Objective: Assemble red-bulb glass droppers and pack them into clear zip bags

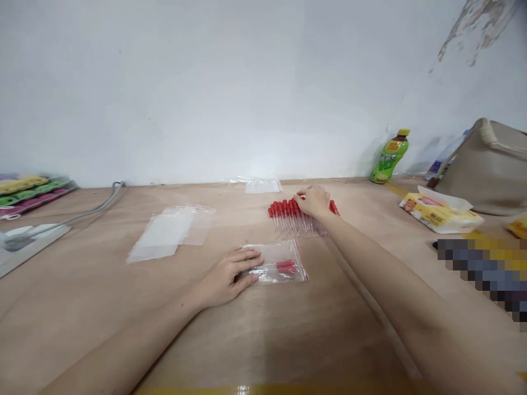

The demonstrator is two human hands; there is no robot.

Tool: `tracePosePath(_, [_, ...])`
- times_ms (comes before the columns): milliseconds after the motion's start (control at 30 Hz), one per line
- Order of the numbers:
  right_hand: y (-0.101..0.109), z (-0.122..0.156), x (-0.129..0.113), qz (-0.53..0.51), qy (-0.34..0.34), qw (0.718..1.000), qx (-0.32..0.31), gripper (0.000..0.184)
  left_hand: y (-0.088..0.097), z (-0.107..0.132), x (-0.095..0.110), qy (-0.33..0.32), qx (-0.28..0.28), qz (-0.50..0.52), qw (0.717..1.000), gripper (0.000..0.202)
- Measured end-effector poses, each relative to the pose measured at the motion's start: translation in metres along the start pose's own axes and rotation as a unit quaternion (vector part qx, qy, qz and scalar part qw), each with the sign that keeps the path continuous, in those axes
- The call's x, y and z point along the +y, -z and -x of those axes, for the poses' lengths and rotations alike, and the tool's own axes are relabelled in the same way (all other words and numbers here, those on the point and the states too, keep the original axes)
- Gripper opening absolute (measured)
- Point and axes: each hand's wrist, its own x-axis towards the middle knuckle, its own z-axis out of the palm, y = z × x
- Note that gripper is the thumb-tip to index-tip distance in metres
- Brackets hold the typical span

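A clear zip bag (269,252) with a red strip along its right edge lies flat on the table; red-bulbed droppers (286,266) are inside it. Over the bag's left end rests my left hand (230,274), fingers stretched out and apart from the thumb. Farther back, a row of droppers (284,211) with red bulbs and clear thin stems lies side by side, bulbs toward the wall. My right hand (315,202) reaches across the row, its fingertips closed at a red bulb. That hand and wrist hide part of the row.
Flat zip bags (164,233) lie stacked at left, with another bag (262,186) by the wall. A green bottle (389,159), a yellow tissue pack (438,211) and a beige bag (486,170) stand right. A grey cable (90,208) and colourful packets (31,195) are far left.
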Motion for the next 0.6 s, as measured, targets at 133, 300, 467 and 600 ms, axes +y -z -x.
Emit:
tracePosePath(133, [0.004,-0.005,0.001,-0.069,-0.035,0.997,-0.008,0.021,0.0,0.0,0.0,0.002,0.003,0.002,1.0,0.039])
tracePosePath(300, [0.029,0.007,0.016,-0.304,0.0,0.953,-0.005,0.017,0.001,0.0,0.001,-0.006,0.007,0.006,1.0,0.038])
tracePosePath(467, [0.05,0.055,0.034,-0.511,-0.047,0.858,0.032,0.031,0.001,-0.001,0.0,-0.001,0.005,-0.002,1.0,0.038])
tracePosePath(600, [0.04,0.095,0.044,-0.594,-0.13,0.794,-0.017,0.04,0.001,-0.001,0.0,-0.004,0.005,-0.008,1.0,0.038])
